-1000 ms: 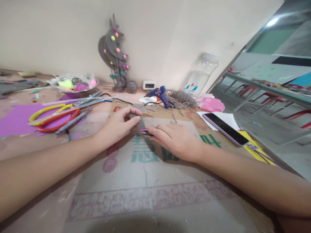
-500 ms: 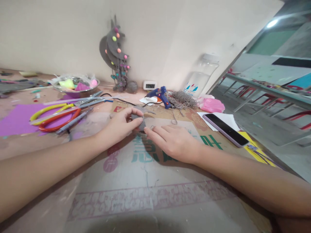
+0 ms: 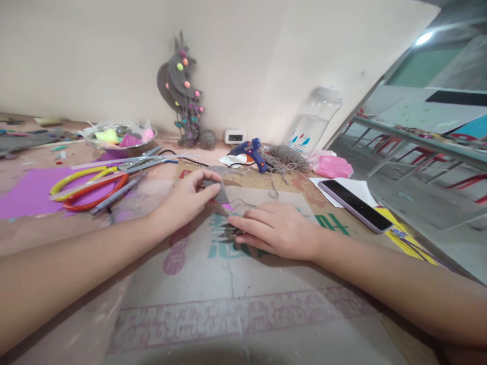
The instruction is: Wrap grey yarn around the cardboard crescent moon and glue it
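The left grip [image 3: 189,196] pinches a grey piece [image 3: 222,195], likely light, soft, best held by its edge; whether the right grip [image 3: 279,230] holds anything is unclear.

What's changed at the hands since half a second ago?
The right hand has drawn back toward the person, away from the gray piece; a purple bit now shows at that piece's near end. Whether it let anything go can't be told. The left hand still holds the gray piece; the glue gun stayed put.
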Demonstrator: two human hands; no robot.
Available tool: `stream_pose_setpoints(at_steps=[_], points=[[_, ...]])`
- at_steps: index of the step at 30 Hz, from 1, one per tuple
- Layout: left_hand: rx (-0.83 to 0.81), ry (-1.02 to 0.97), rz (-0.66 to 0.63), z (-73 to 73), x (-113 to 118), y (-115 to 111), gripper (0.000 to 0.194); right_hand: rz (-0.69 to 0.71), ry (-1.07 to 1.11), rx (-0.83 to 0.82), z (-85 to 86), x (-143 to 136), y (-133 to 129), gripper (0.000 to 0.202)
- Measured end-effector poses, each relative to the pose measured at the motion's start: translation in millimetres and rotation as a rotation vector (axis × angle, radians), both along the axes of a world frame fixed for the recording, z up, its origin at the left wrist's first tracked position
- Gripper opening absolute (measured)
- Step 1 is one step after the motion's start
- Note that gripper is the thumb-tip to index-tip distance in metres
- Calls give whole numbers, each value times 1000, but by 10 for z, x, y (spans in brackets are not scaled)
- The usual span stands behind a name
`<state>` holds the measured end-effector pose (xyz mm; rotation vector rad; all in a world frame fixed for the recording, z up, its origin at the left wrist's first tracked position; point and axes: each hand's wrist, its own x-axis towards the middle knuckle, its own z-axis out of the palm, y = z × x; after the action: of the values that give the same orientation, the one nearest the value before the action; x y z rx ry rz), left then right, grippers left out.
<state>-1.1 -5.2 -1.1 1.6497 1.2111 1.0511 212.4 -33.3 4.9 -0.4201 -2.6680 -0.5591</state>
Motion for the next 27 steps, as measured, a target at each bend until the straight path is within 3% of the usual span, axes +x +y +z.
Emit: stream_pose_setpoints(at_steps=[5, 9, 15, 20, 24, 27], points=[[-4, -44, -16, -8, -3, -1, 25, 9, 11, -178, -3, -44, -19, 35], [2, -59, -12, -21, -4, 1, 25, -154, 225, -325, 48, -68, -16, 25], [41, -40, -9, -8, -4, 5, 23, -83, 230, -115, 36, -35, 76, 22], [35, -45, -3, 8, 7, -4, 23, -100, 179, -118, -28, -33, 124, 25], [2, -72, -20, -2, 9, 3, 24, -119, 225, -282, 9, -65, 82, 24], [-16, -103, -9, 14, 11, -12, 24, -272, 338, -541, 41, -107, 72, 28]])
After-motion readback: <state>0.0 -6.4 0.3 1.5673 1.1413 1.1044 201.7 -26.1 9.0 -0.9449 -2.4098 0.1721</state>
